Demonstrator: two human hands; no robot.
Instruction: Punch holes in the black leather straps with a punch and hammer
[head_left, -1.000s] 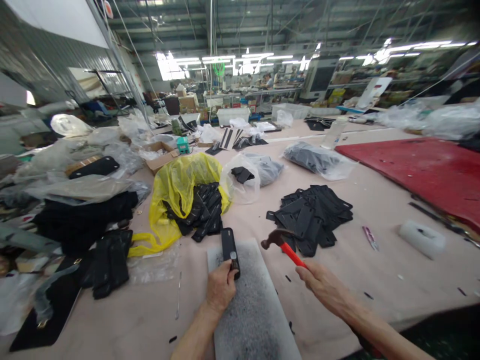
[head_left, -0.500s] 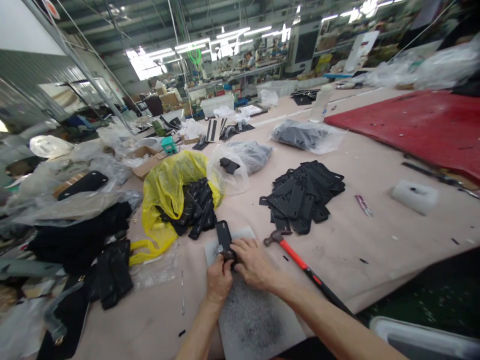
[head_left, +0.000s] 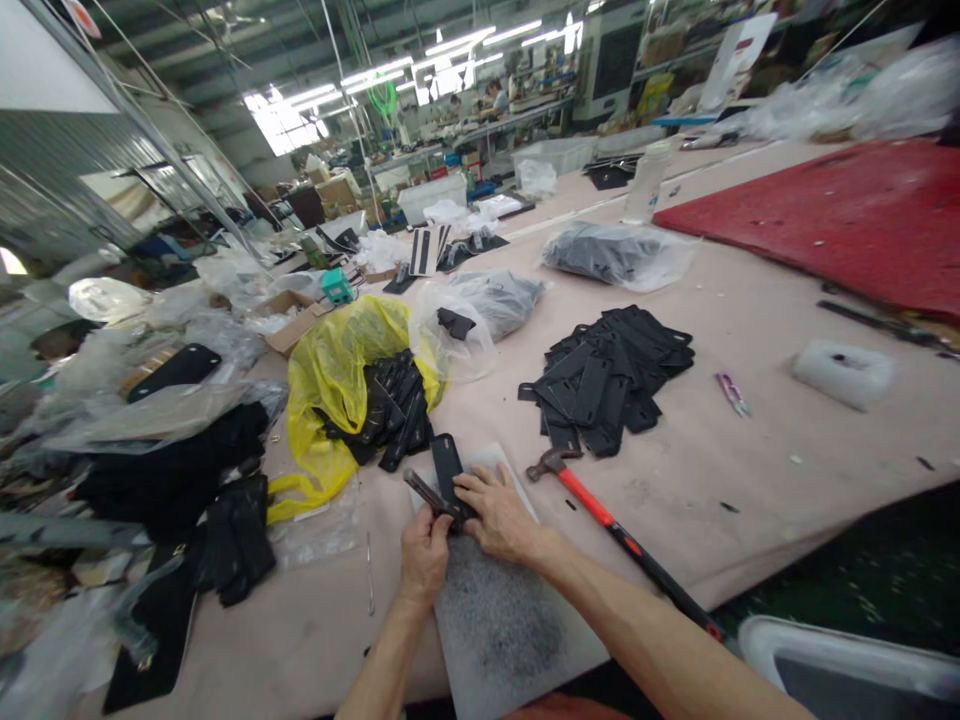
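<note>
My left hand (head_left: 424, 560) is closed around a dark metal punch (head_left: 427, 491), which is tilted with its thicker end up and to the left. Its lower end lies by the fingers of both hands, over a black strip (head_left: 445, 458) with a rounded end. My right hand (head_left: 495, 508) presses the strip down, thumb and fingers around its near part, which is mostly hidden. Underneath is a pale, speckled board (head_left: 501, 630). To the right of my right hand lies a claw hammer (head_left: 589, 495) with a red and black handle.
A pile of black pieces (head_left: 600, 380) lies ahead to the right. On the left, a yellow bag (head_left: 315, 390) holds more. Thread snips (head_left: 731, 394), a white roll (head_left: 843, 374) and a red sheet (head_left: 825, 220) are farther right. A thin metal rod (head_left: 370, 572) lies left of the board.
My left hand has shifted slightly left, and the punch has swung over so that its length now shows toward the upper left. My right hand stays on the black strip.
</note>
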